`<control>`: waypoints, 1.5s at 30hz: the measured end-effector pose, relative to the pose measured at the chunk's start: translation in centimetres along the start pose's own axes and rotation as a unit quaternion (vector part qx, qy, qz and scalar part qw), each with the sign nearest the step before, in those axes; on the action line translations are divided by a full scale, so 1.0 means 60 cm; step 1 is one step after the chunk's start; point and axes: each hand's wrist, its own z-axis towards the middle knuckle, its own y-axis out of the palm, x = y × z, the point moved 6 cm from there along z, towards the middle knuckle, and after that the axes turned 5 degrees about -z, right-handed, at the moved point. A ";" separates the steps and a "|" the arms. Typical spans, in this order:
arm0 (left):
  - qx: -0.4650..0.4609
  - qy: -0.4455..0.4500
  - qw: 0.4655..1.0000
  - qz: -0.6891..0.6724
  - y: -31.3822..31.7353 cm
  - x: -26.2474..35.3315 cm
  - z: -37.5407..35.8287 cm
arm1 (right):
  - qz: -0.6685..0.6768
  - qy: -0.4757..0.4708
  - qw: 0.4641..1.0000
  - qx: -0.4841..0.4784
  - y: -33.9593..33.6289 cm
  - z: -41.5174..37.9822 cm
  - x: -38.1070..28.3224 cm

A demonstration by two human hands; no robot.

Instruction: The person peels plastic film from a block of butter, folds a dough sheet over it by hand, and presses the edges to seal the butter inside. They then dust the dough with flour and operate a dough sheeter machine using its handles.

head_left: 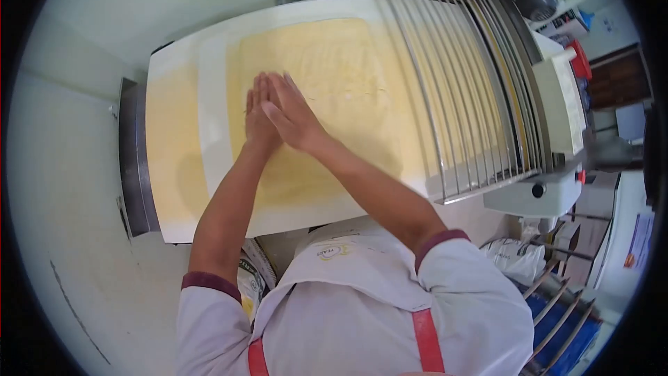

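Observation:
Both of my hands are over a wide, pale yellow sheet of dough (334, 125) on a white belt surface (214, 108). My left hand (261, 115) points away from me, with its fingers stretched out. Against it, palm towards palm, lies my right hand (295, 113), fingers also straight and its thumb across the left hand. Nothing shows between the palms, though the space there is mostly hidden. Small creases and marks run across the sheet to the right of my hands.
A metal bar guard (445, 90) covers the belt's right part, beside a white machine housing (562, 104). A dark metal edge (136, 160) borders the left end. Below right are a plastic bag (513, 257) and a rack with blue material (567, 327).

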 end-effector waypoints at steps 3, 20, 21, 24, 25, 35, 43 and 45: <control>0.008 -0.049 0.994 -0.102 -0.028 0.027 -0.012 | 0.092 -0.016 0.995 0.036 -0.163 -0.200 -0.005; -0.018 -0.080 0.996 -0.014 0.040 0.404 0.104 | -0.294 0.206 0.895 0.263 -1.385 -0.672 0.267; -0.014 -0.091 0.995 -0.037 0.037 0.402 0.098 | -0.177 0.245 0.925 0.232 -1.390 -0.687 0.338; -0.005 -0.127 0.990 -0.064 0.027 0.414 0.060 | 0.195 0.173 0.945 0.197 -1.350 -0.749 0.487; -0.008 -0.144 0.988 -0.045 0.022 0.430 0.025 | 0.281 0.115 0.950 0.072 -1.320 -0.724 0.500; 0.205 -0.339 0.895 -0.207 0.099 0.631 -0.494 | 0.199 0.093 0.975 0.045 -1.252 -0.708 0.423; 0.145 -0.379 0.706 -0.580 0.170 1.103 -0.595 | 0.225 0.172 0.956 0.078 -1.268 -0.702 0.503; 0.148 -0.214 0.722 -0.641 0.130 1.243 -0.539 | 0.191 0.145 0.968 0.073 -1.267 -0.692 0.490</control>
